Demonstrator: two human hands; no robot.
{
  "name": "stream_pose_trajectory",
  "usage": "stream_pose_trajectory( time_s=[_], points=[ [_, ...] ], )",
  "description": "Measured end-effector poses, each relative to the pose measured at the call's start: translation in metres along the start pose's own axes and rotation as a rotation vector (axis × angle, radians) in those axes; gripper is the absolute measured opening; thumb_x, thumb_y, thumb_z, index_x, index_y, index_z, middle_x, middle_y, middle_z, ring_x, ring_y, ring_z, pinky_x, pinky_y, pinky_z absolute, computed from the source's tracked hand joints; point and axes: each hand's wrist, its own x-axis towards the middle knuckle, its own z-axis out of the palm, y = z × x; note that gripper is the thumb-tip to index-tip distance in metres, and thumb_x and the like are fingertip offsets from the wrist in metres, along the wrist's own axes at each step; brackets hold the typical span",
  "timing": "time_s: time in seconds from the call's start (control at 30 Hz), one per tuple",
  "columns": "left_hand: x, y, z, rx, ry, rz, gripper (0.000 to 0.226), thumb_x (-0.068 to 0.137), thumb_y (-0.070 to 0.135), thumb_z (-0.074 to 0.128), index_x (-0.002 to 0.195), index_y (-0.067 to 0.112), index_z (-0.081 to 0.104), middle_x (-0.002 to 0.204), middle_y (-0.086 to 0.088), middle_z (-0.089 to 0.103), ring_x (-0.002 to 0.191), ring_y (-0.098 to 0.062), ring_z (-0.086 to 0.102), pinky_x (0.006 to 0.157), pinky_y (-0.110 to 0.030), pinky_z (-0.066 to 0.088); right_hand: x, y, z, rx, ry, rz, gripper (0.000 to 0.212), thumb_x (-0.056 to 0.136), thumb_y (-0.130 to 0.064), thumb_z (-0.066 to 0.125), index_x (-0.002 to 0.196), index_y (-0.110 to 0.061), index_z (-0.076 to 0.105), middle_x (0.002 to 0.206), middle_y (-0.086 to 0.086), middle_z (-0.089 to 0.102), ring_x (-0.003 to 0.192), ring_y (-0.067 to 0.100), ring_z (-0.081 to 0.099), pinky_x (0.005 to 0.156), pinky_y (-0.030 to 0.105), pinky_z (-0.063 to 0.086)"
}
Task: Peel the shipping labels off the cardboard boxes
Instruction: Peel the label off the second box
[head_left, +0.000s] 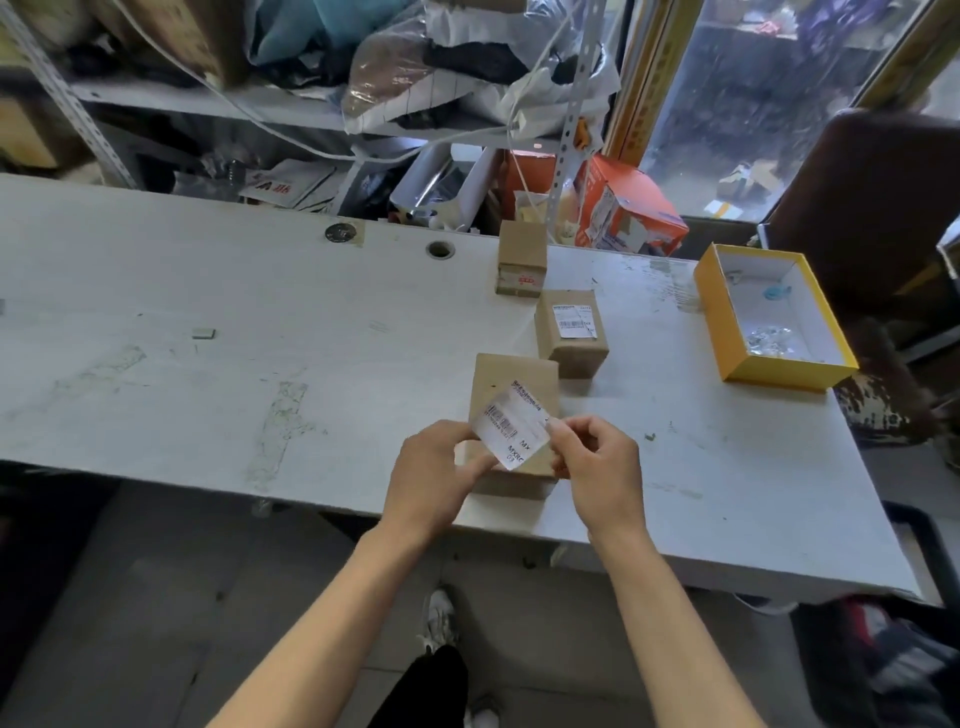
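Observation:
Three brown cardboard boxes stand in a row on the white table. Over the nearest box a white shipping label with a barcode is lifted and tilted. My right hand pinches the label's right edge. My left hand rests against the box's near left side with a finger under the label's lower edge. The middle box carries a white label on its top. The far box stands upright with a red-printed strip on its front.
An open yellow box with small bits inside sits at the table's right end. Two round holes lie near the back edge. Cluttered metal shelves stand behind, a dark chair at the right.

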Motion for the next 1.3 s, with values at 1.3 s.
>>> stream_pose_trajectory(
  time_s=[1.3],
  points=[
    [-0.145,0.038,0.007,-0.157,0.160,0.205,0.019,0.080,0.018,0.077,0.084,0.034,0.069,0.091,0.027,0.063,0.094,-0.004,0.059,0.080,-0.013,0.044,-0.135,0.000,-0.035,0.628,-0.333,0.303,0.012,0.094,-0.012,0.057,0.089,-0.007,0.067,0.069,0.004,0.059,0.061,0.011,0.053,0.056,0.017,0.048]
  ],
)
